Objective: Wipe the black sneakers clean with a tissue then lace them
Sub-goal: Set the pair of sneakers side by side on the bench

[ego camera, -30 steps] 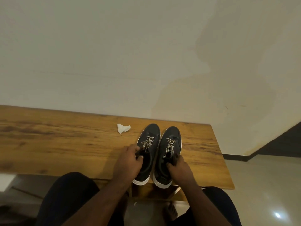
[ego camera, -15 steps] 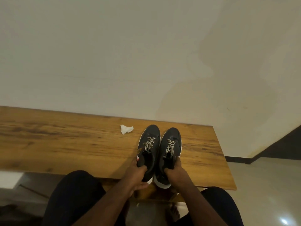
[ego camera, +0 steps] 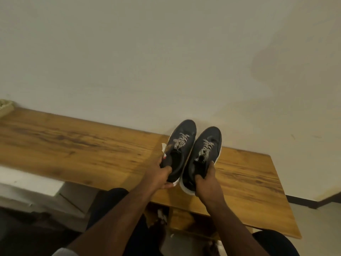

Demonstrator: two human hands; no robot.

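Note:
Two black sneakers with white soles and speckled laces are raised above the wooden table (ego camera: 77, 145), toes pointing to the wall. My left hand (ego camera: 160, 174) grips the heel of the left sneaker (ego camera: 181, 145). My right hand (ego camera: 205, 180) grips the heel of the right sneaker (ego camera: 204, 154). A crumpled white tissue (ego camera: 163, 146) lies on the table, mostly hidden behind the left sneaker.
A plain wall stands right behind the table. A woven pale object (ego camera: 5, 107) sits at the table's far left end. Below the table are a white box (ego camera: 31, 189) and a lower wooden shelf (ego camera: 186, 218). My dark-trousered knees fill the bottom.
Both hands slid from the sneakers' openings to the heels and lifted the pair off the table. The view swung left and tilted, so the tissue now sits behind the left sneaker.

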